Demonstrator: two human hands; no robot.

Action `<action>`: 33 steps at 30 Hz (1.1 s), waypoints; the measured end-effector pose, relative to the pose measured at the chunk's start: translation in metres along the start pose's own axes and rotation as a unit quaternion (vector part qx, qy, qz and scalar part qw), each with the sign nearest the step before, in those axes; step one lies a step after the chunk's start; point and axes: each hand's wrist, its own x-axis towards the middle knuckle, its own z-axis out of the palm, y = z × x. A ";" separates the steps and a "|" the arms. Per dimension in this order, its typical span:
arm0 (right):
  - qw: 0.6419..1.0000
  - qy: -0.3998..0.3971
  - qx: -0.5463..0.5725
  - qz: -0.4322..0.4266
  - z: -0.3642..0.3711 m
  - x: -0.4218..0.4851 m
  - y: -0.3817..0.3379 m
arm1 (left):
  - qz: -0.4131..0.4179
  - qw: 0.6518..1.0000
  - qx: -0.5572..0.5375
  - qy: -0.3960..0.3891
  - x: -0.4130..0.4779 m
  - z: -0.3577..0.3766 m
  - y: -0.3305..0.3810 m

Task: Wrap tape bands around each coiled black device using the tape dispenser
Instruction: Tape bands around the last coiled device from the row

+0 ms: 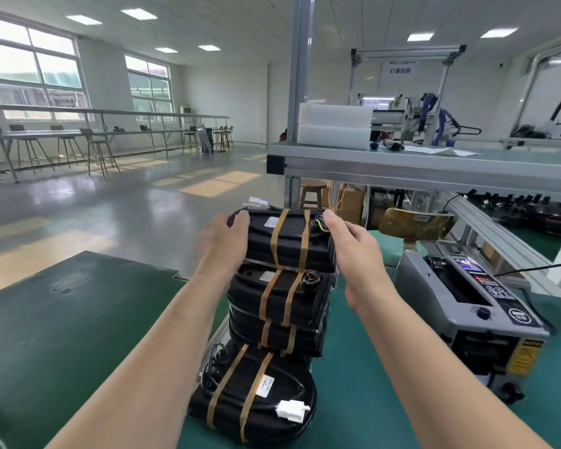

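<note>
A stack of black coiled devices, each bound with two tan tape bands, stands on the green table [363,403]. My left hand [222,241] grips the left end of the top device [289,241], and my right hand [353,251] holds its right end near the yellow-green wires. Below it sit a second taped device [282,296] and a third [279,335]. Another taped device [253,396] with a white connector lies nearest me. The grey tape dispenser [473,303] stands to the right, with a roll of tan tape [415,223] behind it.
A dark green board [65,312] lies on the left. An aluminium-framed workbench [434,170] with white foam blocks [334,126] rises behind the stack. More black parts lie at the far right [531,209]. Stools and long benches line the far windows.
</note>
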 end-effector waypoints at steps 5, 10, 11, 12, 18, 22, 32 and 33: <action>0.999 0.012 -0.043 0.010 0.009 0.025 0.009 | -0.030 0.998 0.008 -0.049 0.022 0.019 -0.008; 0.998 0.023 -0.063 0.016 0.008 0.040 0.016 | -0.052 0.996 0.026 -0.071 0.038 0.034 -0.014; 0.997 0.026 -0.067 0.017 0.008 0.042 0.020 | -0.053 0.996 0.034 -0.070 0.039 0.037 -0.015; 0.997 0.030 -0.071 0.015 0.008 0.043 0.023 | -0.052 0.995 0.043 -0.068 0.040 0.039 -0.016; 0.989 0.044 -0.143 -0.014 0.010 0.044 0.029 | -0.048 0.995 0.069 -0.048 0.046 0.047 -0.018; 0.986 0.052 -0.154 -0.017 0.012 0.044 0.035 | -0.045 0.995 0.073 -0.047 0.048 0.049 -0.020; 0.983 0.054 -0.174 0.014 0.012 0.054 0.043 | -0.044 0.993 0.077 -0.073 0.054 0.062 -0.023; 0.986 0.043 -0.158 0.019 0.013 0.054 0.045 | -0.039 0.993 0.086 -0.076 0.054 0.064 -0.023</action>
